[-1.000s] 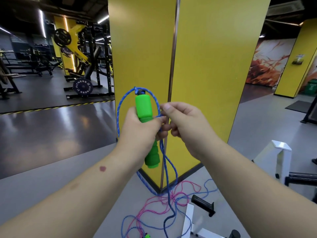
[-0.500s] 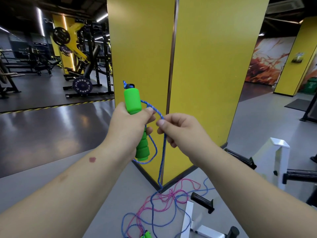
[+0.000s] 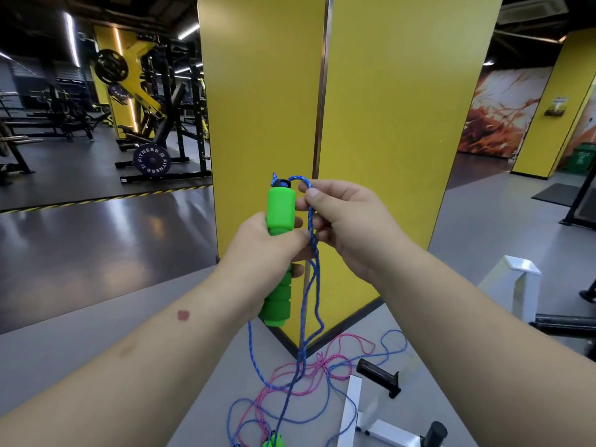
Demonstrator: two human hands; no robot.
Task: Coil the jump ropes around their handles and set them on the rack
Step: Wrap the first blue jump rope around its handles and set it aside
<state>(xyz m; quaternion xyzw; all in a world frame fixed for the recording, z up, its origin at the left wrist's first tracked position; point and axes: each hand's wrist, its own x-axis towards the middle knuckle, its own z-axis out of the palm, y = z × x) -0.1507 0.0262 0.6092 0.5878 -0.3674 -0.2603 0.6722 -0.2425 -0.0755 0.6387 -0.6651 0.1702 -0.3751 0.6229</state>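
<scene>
My left hand (image 3: 269, 250) grips a green foam jump-rope handle (image 3: 280, 211) upright at chest height. Its blue rope (image 3: 312, 282) leaves the black cap at the top, arcs right and hangs down in loops to the floor. My right hand (image 3: 346, 221) pinches that rope between thumb and forefinger just right of the handle's top. A second green handle (image 3: 272, 442) lies on the floor at the bottom edge. A pink rope (image 3: 322, 362) lies tangled with the blue one on the grey floor. The white rack (image 3: 354, 411) with black pegs stands at lower right.
A wide yellow pillar (image 3: 387, 124) rises directly ahead, its corner by the ropes. Weight machines and a plate marked FITNESS (image 3: 151, 159) fill the dark area at far left. A white stand (image 3: 519, 285) and black bar (image 3: 564, 324) sit at right.
My right hand has carried the rope up from the handle's middle to beside its top cap. The left hand has brought the handle rightward and straighter upright.
</scene>
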